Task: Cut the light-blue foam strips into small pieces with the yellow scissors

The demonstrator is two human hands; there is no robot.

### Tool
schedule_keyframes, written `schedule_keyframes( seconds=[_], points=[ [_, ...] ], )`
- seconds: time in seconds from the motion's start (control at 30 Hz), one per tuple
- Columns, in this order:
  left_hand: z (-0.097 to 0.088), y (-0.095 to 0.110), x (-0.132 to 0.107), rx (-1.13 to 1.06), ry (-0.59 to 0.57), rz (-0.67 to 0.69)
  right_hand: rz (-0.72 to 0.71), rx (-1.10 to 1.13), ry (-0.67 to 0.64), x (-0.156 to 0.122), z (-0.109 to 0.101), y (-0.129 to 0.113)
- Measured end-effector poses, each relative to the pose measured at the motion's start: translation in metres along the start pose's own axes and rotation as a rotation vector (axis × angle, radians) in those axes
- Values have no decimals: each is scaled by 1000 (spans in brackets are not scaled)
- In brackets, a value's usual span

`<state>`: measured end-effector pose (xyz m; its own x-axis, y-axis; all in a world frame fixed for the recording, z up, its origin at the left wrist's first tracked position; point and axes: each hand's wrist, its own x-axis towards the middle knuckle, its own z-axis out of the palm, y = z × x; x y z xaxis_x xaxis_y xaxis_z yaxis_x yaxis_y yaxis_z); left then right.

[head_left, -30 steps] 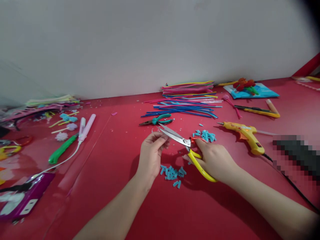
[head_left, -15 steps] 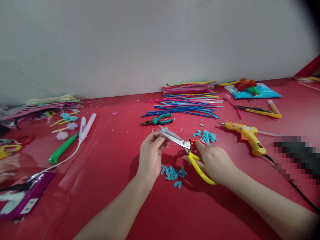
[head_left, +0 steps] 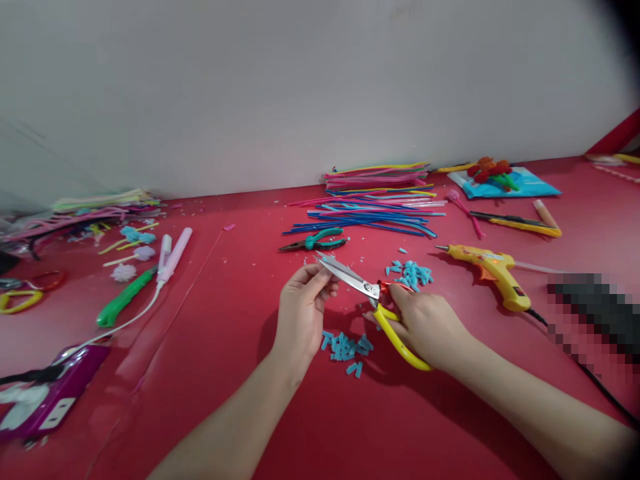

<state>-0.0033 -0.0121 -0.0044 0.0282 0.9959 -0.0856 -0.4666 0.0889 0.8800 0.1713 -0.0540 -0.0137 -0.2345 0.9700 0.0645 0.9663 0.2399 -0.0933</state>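
My right hand [head_left: 425, 320] grips yellow-handled scissors [head_left: 373, 297], their steel blades pointing up-left and nearly closed. My left hand [head_left: 303, 310] is pinched just left of the blade tips; what its fingers hold is too small to name. Below the scissors, on the red table [head_left: 350, 413], lies a small heap of short light-blue cut pieces [head_left: 345, 348]. A second heap of blue pieces [head_left: 413, 271] lies just beyond my right hand.
Green-handled pliers [head_left: 315, 241] lie behind the scissors, with a spread of coloured pipe cleaners [head_left: 375, 200] near the wall. A yellow glue gun [head_left: 493, 267] with its cord lies right. A green-handled tool [head_left: 125, 297], a white corded tool [head_left: 170, 257] and a purple power strip [head_left: 45, 400] lie left.
The scissor blades have closed from open. Both hands stay in nearly the same place.
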Motion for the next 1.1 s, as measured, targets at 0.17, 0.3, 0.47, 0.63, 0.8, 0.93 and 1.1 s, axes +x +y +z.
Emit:
schedule_keyframes(
  seconds=[0.17,0.3,0.47,0.63,0.8,0.93,1.1],
  points=[
    [1,0,0,4,24,1,3,-1,5,0,1,0],
    [1,1,-1,2,17,3,2,5,-2,0,0,1],
    [2,2,-1,14,15,7,-3,6,8,-1,1,2],
    [1,3,0,62,30,28,7,4,27,0,-1,3],
    [1,2,0,78,13,27,90,154,11,4,-1,5],
    [3,-3,-2,107,-78,-93,170,528,41,10,-1,3],
    [10,-8,-11,309,-346,-225,233,1046,7,10,-6,-3]
  ],
)
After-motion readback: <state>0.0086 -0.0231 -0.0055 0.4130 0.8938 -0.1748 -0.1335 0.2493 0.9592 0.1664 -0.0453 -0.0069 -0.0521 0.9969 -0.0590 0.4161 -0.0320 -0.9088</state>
